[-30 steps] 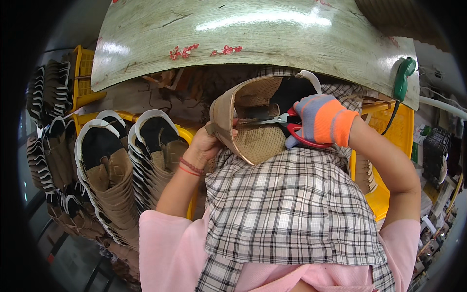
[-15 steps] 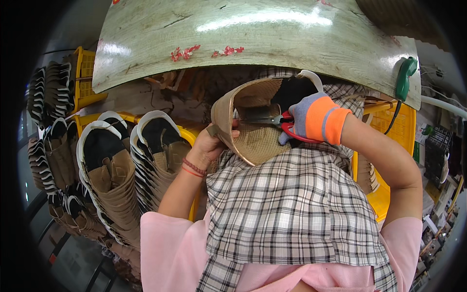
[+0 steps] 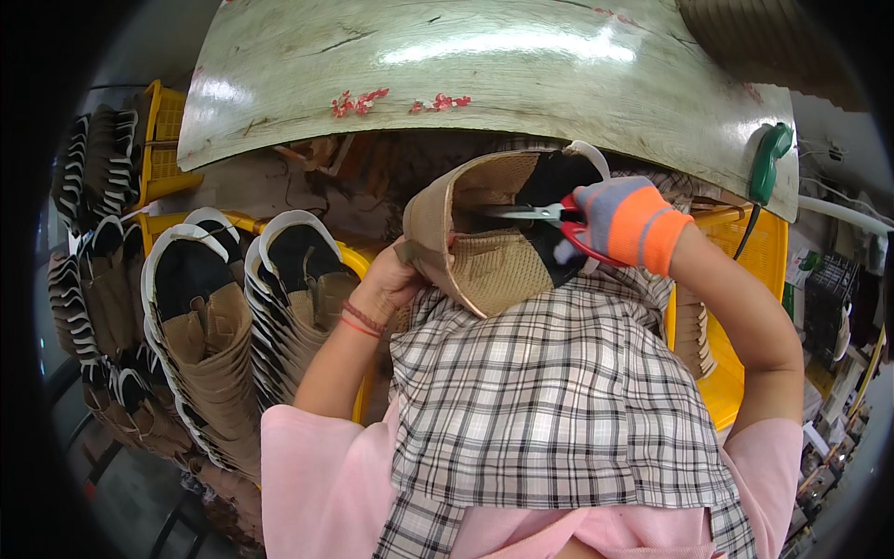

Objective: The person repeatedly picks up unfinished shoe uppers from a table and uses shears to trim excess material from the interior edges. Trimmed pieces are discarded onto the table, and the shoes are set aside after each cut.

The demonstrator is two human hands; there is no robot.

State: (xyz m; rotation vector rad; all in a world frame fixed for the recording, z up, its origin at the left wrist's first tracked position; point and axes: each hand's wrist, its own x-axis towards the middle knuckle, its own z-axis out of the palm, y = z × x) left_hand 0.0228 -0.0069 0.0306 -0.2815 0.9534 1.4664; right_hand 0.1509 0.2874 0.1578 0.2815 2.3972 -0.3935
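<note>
A tan shoe upper (image 3: 498, 265) with a mesh lining, black inner panel and white curved edge is held over my lap. My bare left hand (image 3: 396, 277) grips its near-left side, some fingers hidden behind and inside it. In an orange and grey glove, my right hand (image 3: 626, 224) is closed round the red handles of a pair of scissors (image 3: 533, 212). The scissor blades reach left into the hollow of the upper; their tips are hard to make out against the lining. A checked apron (image 3: 531, 401) lies beneath the work.
A pale, wood-patterned table (image 3: 466, 84) spans the far side. Stacked shoe uppers (image 3: 209, 373) stand at the left beside yellow chairs or crates (image 3: 168, 140). A green corded tool (image 3: 771, 163) hangs at the table's right edge, above a yellow crate (image 3: 736, 373).
My right hand and the scissors have shifted right and slightly up, so the blades reach less deeply into the upper. My left hand keeps its hold.
</note>
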